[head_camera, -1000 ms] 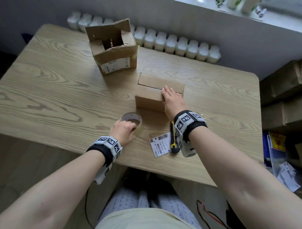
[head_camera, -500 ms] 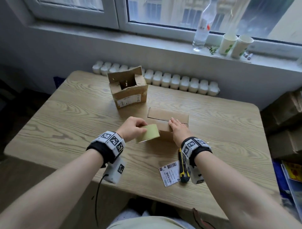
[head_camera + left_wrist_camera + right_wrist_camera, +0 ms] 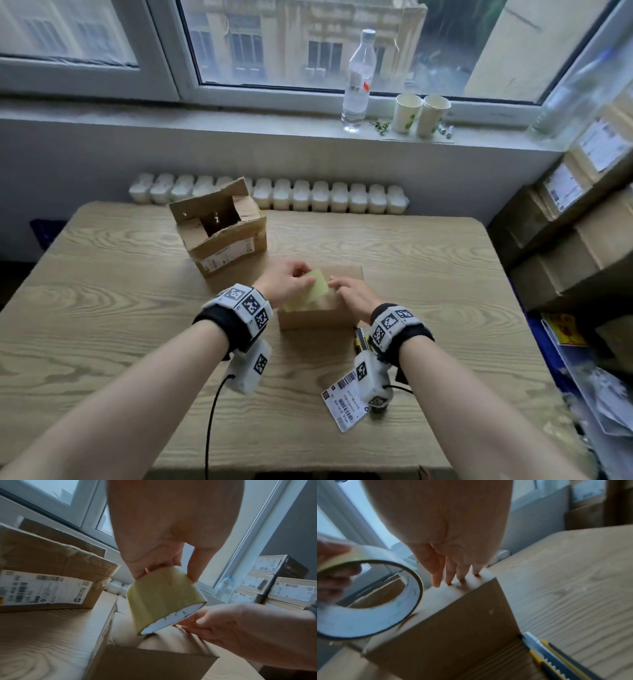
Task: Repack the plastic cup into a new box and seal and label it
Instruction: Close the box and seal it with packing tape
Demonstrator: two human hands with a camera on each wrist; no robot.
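The new cardboard box [image 3: 318, 313] lies shut in the middle of the table, and no plastic cup shows in any view. My left hand [image 3: 287, 279] grips a yellowish tape roll [image 3: 310, 289] and holds it tilted just above the box top; the left wrist view shows thumb and fingers round the tape roll [image 3: 164, 599]. My right hand [image 3: 346, 289] rests on the box top beside the roll. Its straight fingers [image 3: 453, 578] press the lid of the box [image 3: 453, 635], with the tape roll [image 3: 359, 622] at their left.
An old open box [image 3: 219, 229] with a shipping label stands behind on the left. A loose label [image 3: 342, 404] lies by the table's [image 3: 120, 308] front edge. A yellow utility knife [image 3: 556, 660] lies against the new box. Stacked cartons [image 3: 565, 240] stand at the right.
My left hand has lifted the tape roll off the table and carried it right, over the box. The right hand stays on the lid. The head view has tilted up.
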